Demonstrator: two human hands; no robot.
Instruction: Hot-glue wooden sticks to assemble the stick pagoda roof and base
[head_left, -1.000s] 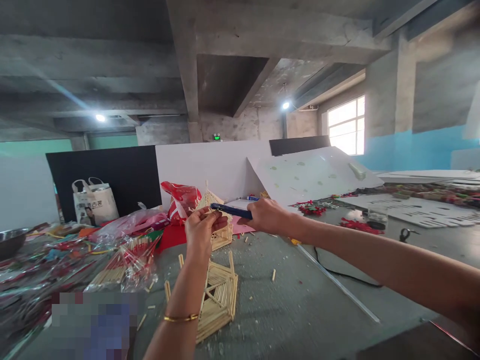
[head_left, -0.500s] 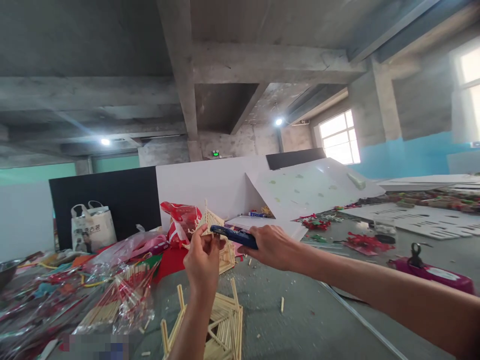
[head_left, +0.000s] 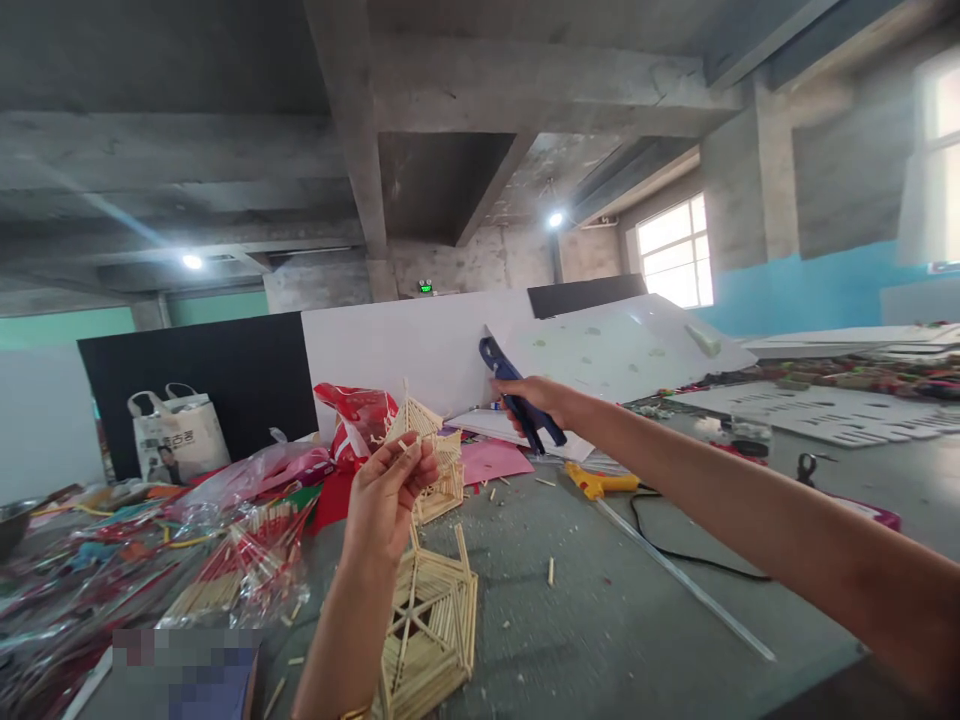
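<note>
My left hand is raised, thumb and fingertips pinched on a short piece of pale wooden stick. My right hand grips a dark blue hand cutter, whose head points up and left and whose handles spread apart below. The cutter is well clear of the stick. Below and beside my left forearm sits a many-sided stick frame with spokes at its centre and upright sticks at its corners. Behind my left hand stands a peaked structure of sticks, partly hidden by the fingers.
A yellow glue gun with a black cable lies on the grey table, near a clear rod. Bagged sticks and plastic wrappings crowd the left. Stick offcuts are scattered about. A white bag stands at the back left.
The cutter has moved up and right away from my left hand, turning upright with its handles spread. My left hand has shifted slightly left. The glue gun has come into sight.
</note>
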